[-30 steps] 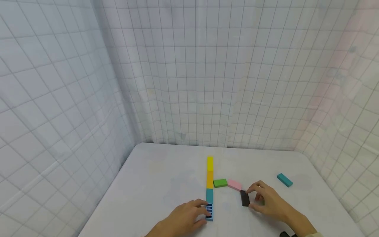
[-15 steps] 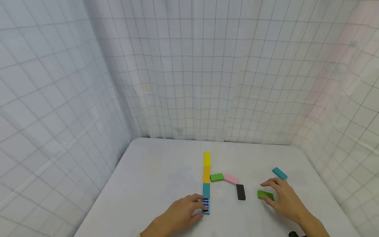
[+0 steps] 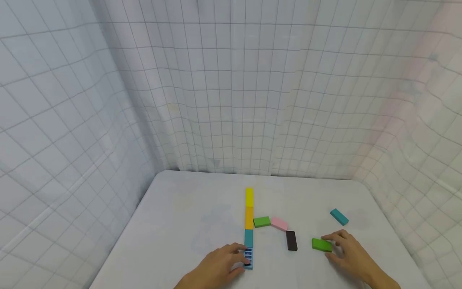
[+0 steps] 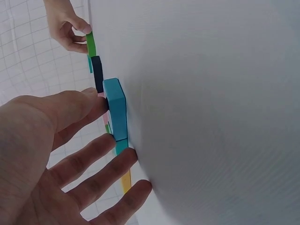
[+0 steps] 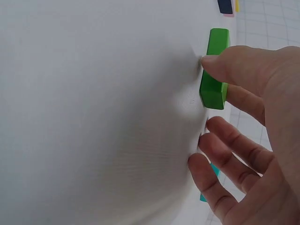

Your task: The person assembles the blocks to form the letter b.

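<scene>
In the head view a row of flat, domino-like blocks runs away from me: a light blue block (image 3: 248, 261) with dark markings, a teal block (image 3: 248, 238), an orange block (image 3: 249, 218) and a yellow block (image 3: 249, 197). My left hand (image 3: 220, 265) rests by the near end, its relaxed fingertips on the light blue block. To the right, my right hand (image 3: 348, 253) pinches a green block (image 5: 217, 44) between thumb and index finger; the other fingers are spread near the table. Between the hands lies a black block (image 3: 291, 241), apart from the held green one.
A second green block (image 3: 262, 222) and a pink block (image 3: 279, 224) curve from the orange block toward the black one. Another teal block (image 3: 339, 217) lies beyond my right hand. Gridded white curtains (image 3: 223, 100) stand behind and beside the white table (image 3: 187, 216).
My right hand has left the black block, moved right to the green block and taken it between thumb and finger. The left hand stays at the light blue block. The head view has shifted slightly.
</scene>
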`<state>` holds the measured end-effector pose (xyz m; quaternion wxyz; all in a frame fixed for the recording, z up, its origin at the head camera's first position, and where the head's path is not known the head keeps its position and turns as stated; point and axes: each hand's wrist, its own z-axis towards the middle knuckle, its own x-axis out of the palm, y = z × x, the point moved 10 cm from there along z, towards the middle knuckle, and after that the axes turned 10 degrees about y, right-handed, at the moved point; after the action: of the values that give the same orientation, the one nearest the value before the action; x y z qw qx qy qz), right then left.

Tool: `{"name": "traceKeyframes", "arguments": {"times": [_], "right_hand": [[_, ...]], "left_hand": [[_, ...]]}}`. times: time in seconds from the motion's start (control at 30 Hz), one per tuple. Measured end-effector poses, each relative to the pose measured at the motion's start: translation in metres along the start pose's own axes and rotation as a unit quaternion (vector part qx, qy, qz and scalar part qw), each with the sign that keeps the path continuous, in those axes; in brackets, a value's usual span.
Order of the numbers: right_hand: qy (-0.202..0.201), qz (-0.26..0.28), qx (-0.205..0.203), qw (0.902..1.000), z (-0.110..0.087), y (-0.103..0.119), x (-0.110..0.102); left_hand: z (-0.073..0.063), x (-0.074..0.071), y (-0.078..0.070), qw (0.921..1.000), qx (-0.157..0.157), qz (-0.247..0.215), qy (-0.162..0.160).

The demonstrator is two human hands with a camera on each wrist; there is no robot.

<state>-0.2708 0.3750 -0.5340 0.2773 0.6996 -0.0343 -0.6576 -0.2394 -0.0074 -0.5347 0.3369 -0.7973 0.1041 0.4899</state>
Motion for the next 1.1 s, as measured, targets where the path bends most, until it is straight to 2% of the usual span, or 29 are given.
{"name": "traceKeyframes", "arguments": {"times": [0.2,0.37,0.47,0.73,0.9,1.1], "right_hand": [[-0.025,0.018,-0.068,0.9972,0.004,0.009,0.002],[-0.03,0.022,-0.076,0.9964,0.007,0.014,0.005],[-0.019,0.027,-0.069,0.9971,0.011,0.014,0.008],[0.008,0.039,-0.011,0.9991,0.022,0.011,0.009],[-0.005,0.037,-0.011,0.9992,0.021,0.019,0.006],[-0.015,0.04,-0.017,0.9989,0.023,0.03,0.002]], "left_hand": [[-0.003,0.002,-0.001,0.9998,0.015,-0.004,-0.01],[-0.003,0.0,-0.003,0.9997,0.023,-0.005,-0.01],[-0.002,-0.001,-0.004,0.9997,0.023,-0.002,-0.005],[0.004,-0.001,0.0,0.9999,-0.001,0.008,0.009],[0.005,0.002,0.001,0.9997,-0.008,0.009,0.019],[0.002,-0.005,-0.002,0.9997,-0.003,0.022,-0.005]]}}
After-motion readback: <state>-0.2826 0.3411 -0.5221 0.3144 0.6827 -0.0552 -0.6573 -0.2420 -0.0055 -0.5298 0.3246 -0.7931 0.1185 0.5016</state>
